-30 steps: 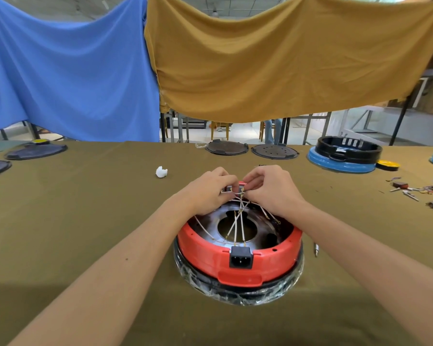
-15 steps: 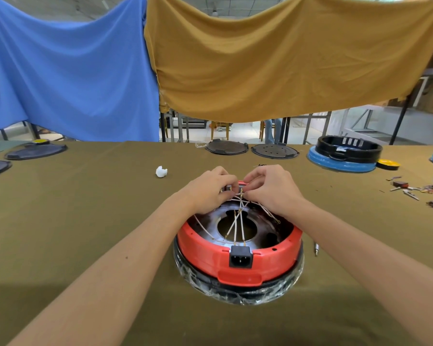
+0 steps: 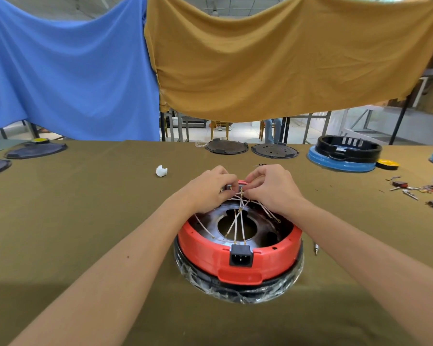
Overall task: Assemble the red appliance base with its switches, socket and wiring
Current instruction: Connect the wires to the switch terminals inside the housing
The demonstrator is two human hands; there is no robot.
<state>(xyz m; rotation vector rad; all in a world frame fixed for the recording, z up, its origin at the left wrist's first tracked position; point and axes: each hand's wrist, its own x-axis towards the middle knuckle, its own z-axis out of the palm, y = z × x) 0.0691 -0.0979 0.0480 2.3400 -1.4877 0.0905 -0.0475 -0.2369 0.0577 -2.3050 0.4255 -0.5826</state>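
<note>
- Left hand [image 3: 208,193]: fingers curled, pinching a small dark switch block [image 3: 227,188] at the far rim of the red base [image 3: 238,258]. The part under the fingers is hidden.
- Right hand [image 3: 273,188]: fingertips pinched together on the thin white wires [image 3: 238,221] just beside the switch block. The exact terminal touched is too small to make out.
- The two hands nearly meet over the far rim; they cover that stretch of the rim.
- Wires fan from the hands across the base's open interior toward the black socket [image 3: 241,255], seated in the near wall of the base.
- Base sits mid-counter [image 3: 85,221], in front of the person, on a dark ring wrapped in clear plastic film [image 3: 238,294].
- A small metal pin-like piece [image 3: 316,247] lies just right of the base; identity unclear.
- White crumpled scrap [image 3: 161,170] beyond the left hand.
- Far edge: two dark round plates [image 3: 250,148], a blue-and-black base [image 3: 345,156], a yellow disc [image 3: 387,164].
- Right edge: loose small parts [image 3: 420,191], partly cut off.
- Blue cloth [image 3: 68,71] and ochre cloth [image 3: 285,58] hang behind, blocking most of the room.
</note>
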